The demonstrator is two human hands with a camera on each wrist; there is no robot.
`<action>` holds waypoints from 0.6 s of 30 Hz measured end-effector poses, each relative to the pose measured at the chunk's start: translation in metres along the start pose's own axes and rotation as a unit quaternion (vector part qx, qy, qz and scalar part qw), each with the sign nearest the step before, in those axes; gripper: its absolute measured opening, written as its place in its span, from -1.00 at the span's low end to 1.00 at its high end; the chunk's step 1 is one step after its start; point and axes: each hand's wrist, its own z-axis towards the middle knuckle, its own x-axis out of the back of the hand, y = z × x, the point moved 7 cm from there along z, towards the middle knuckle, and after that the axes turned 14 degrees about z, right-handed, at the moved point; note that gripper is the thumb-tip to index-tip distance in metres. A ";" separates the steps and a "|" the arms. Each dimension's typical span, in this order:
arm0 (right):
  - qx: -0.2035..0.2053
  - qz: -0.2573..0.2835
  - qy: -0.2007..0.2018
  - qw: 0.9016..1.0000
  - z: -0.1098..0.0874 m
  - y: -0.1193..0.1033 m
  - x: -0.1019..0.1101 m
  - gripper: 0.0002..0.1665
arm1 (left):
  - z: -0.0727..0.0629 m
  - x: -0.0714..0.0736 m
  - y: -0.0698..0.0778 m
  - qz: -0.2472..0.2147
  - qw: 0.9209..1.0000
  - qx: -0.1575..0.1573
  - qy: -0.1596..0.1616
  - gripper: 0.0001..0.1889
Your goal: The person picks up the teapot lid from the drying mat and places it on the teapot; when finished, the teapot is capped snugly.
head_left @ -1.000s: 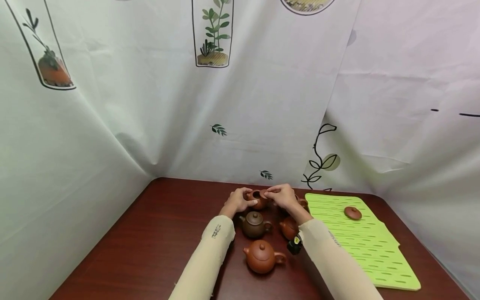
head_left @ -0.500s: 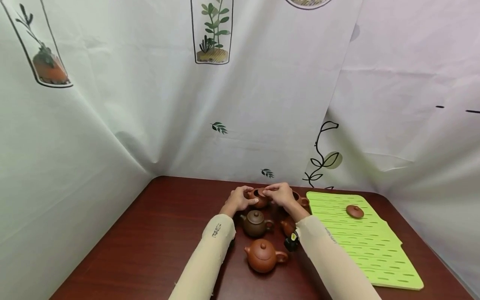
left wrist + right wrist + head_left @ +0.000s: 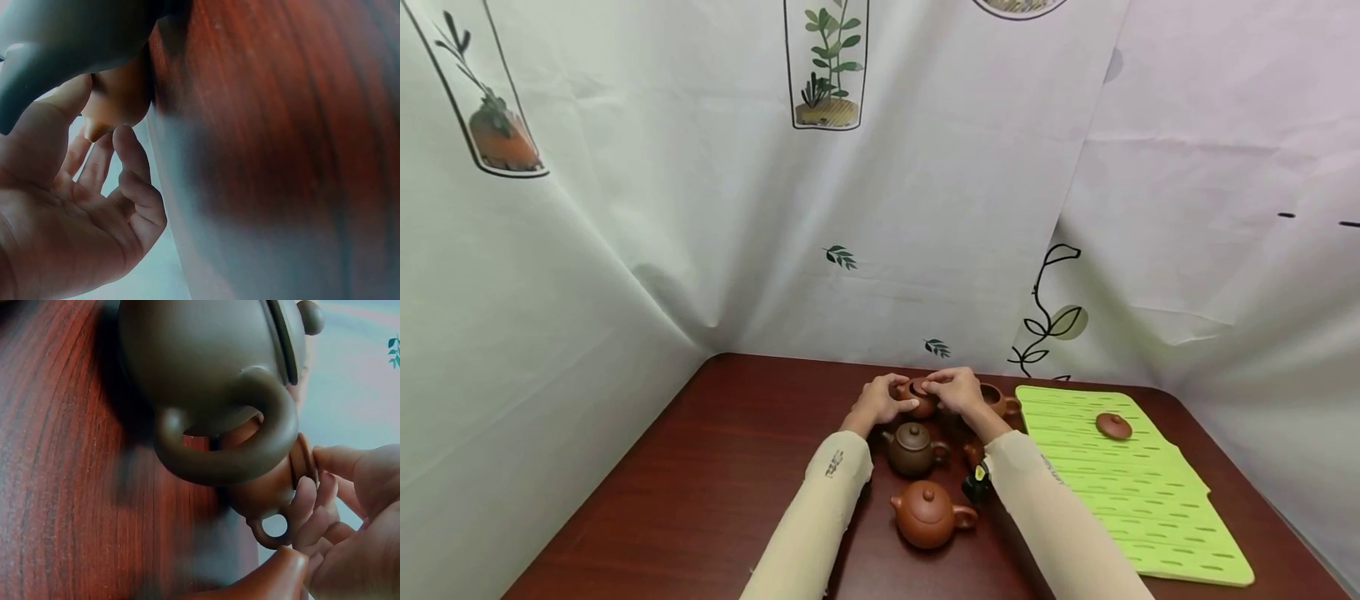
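At the back of the table, my left hand [image 3: 878,402] holds a small reddish-brown teapot [image 3: 927,407] around its spout side. Thumb and fingers lie on either side of the spout in the left wrist view. My right hand [image 3: 961,393] pinches that teapot's lid [image 3: 302,461] at the pot's mouth; a dark sliver of the opening still shows in the head view. A dark brown teapot [image 3: 910,450] with its lid on stands just in front. Closer to me is an orange-brown lidded teapot [image 3: 925,515].
Right of my right hand stands a lidless teapot [image 3: 992,402]. Another reddish teapot [image 3: 973,454] is mostly hidden by my right forearm. A loose lid [image 3: 1113,426] lies on the green mat [image 3: 1180,533] at the right. A printed cloth [image 3: 880,300] hangs behind the table.
The lid in my right hand has shifted left and lower over the teapot's mouth, covering more of the opening. My right forearm has moved slightly left; my left hand keeps its hold.
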 end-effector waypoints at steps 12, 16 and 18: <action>-0.002 -0.003 0.001 1.000 0.003 0.000 -0.006 -0.80 | 0.001 -0.001 0.000 -0.006 1.000 -0.007 0.000 -0.47; 0.002 -0.004 -0.005 1.000 0.005 0.002 -0.009 -0.80 | 0.000 -0.001 -0.001 -0.005 1.000 -0.007 0.005 -0.47; 0.003 -0.007 -0.006 1.000 0.005 0.003 -0.009 -0.80 | -0.001 -0.001 -0.001 -0.006 1.000 -0.009 0.004 -0.47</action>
